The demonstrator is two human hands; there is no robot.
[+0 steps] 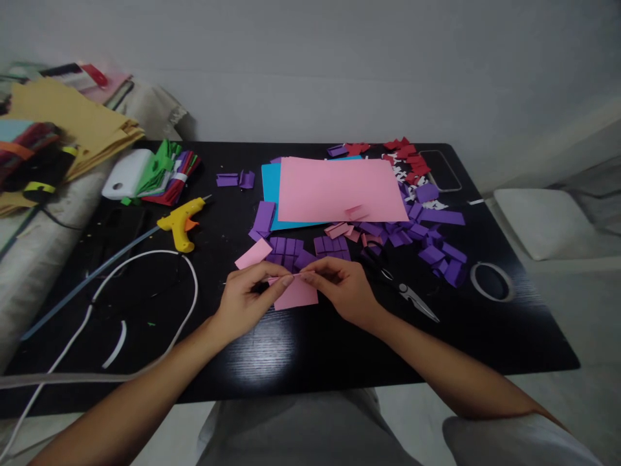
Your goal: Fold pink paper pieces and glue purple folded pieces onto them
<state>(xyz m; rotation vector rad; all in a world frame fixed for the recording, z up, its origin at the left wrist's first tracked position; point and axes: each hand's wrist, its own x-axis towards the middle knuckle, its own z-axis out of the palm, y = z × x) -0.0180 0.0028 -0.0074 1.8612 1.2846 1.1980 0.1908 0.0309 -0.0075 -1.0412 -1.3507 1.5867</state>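
Note:
Between my hands is a small piece of pink paper [295,296], its far edge pinched in my fingertips just above the black table. My left hand [250,292] grips the edge at the left, thumb against fingers. From the other side my right hand [343,289] pinches the same edge, the two thumbs nearly meeting. Another pink paper piece [253,254] lies just beyond my left hand. Folded purple paper pieces [332,247] lie right behind my fingers. Black-handled scissors [412,298] rest to the right of my right hand.
Large pink sheets [339,188] lie over a blue sheet [270,188] at the back. Purple scraps [444,255] and red scraps [406,155] spread rightward, near a tape roll [491,281]. A yellow glue gun [182,223] and a looping white cable [195,291] occupy the left.

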